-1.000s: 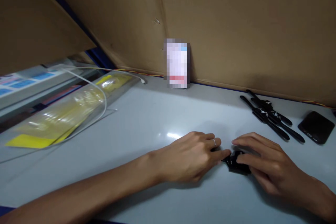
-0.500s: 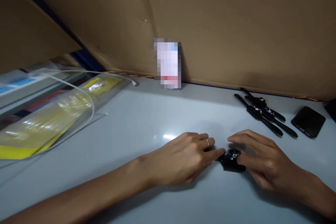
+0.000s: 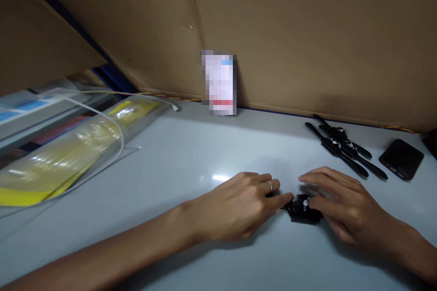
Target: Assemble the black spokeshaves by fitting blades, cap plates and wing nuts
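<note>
A black two-handled tool that looks like a spokeshave (image 3: 305,216) lies on the grey table, with small silver hardware on its middle. My left hand (image 3: 247,207), a ring on one finger, is closed around its left handle, the index finger stretched along it toward the body. My right hand (image 3: 344,204) curves over the other side, with a fingertip at the silver hardware. Its upper fingers are raised and partly blurred. The right handle is hidden under this hand.
Several similar black spokeshaves (image 3: 344,152) lie overlapped at the back right, beside a black phone (image 3: 402,159). A blurred-out upright panel (image 3: 221,82) leans against the cardboard wall (image 3: 307,32). On the left are a yellow-and-clear plastic package (image 3: 71,154) and a white cable (image 3: 122,138).
My right hand's fingers have shifted slightly at the middle of the spokeshave, the lower fingertip moving a little. My left hand keeps its hold and looks unmoved.
</note>
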Demonstrator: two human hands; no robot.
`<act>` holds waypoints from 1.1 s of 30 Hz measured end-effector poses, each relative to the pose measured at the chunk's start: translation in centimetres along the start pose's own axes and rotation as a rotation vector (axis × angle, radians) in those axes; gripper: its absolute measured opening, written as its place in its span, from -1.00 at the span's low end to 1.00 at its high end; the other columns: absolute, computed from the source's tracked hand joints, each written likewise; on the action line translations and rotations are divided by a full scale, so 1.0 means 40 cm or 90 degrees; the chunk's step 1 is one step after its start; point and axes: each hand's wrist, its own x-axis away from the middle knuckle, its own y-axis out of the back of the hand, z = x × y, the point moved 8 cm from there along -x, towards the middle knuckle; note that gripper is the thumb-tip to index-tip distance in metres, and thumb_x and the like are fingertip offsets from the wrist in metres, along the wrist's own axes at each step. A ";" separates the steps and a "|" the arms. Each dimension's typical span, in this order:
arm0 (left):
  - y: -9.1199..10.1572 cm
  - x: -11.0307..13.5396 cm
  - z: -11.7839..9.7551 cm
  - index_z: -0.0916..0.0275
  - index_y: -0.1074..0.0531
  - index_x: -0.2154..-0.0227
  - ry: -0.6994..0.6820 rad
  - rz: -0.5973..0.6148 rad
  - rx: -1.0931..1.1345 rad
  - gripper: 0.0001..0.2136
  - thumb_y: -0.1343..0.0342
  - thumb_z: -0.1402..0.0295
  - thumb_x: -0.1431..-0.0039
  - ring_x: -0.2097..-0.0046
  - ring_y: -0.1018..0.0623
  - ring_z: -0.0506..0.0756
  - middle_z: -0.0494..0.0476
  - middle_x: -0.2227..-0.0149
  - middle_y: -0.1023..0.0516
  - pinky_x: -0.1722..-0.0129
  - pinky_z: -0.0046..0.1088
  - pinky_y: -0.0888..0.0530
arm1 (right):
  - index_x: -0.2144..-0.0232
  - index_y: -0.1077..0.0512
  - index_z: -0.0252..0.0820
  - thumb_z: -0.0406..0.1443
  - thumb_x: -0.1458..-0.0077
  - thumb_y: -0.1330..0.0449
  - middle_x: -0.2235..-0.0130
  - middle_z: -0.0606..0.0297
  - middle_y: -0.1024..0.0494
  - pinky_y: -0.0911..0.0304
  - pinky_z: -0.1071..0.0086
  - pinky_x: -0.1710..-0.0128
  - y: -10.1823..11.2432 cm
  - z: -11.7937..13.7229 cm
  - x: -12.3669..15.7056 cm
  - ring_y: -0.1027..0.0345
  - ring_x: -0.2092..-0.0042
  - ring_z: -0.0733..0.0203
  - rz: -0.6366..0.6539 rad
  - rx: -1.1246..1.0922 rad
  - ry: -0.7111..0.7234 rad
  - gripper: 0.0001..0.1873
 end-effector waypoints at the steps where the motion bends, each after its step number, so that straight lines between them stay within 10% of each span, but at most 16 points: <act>1: 0.001 0.000 0.000 0.32 -0.38 -0.12 -0.001 -0.004 0.001 -0.61 -0.04 0.53 -0.22 0.25 -0.55 0.15 0.13 0.26 -0.54 0.34 -0.31 -0.48 | 0.39 -0.49 -0.32 -0.63 -0.09 -0.04 0.07 -0.09 -0.57 -0.47 0.08 0.16 0.002 -0.002 0.000 -0.42 0.03 -0.04 -0.003 0.012 -0.005 -0.72; 33: -0.001 -0.001 0.000 0.30 -0.37 -0.16 0.013 0.014 0.003 -0.61 -0.01 0.50 -0.29 0.26 -0.53 0.15 0.14 0.25 -0.55 0.36 -0.31 -0.46 | 0.40 -0.48 -0.26 -0.61 -0.15 -0.01 0.04 -0.05 -0.57 -0.48 0.10 0.16 0.004 0.013 -0.003 -0.44 0.00 -0.01 0.011 0.025 0.017 -0.68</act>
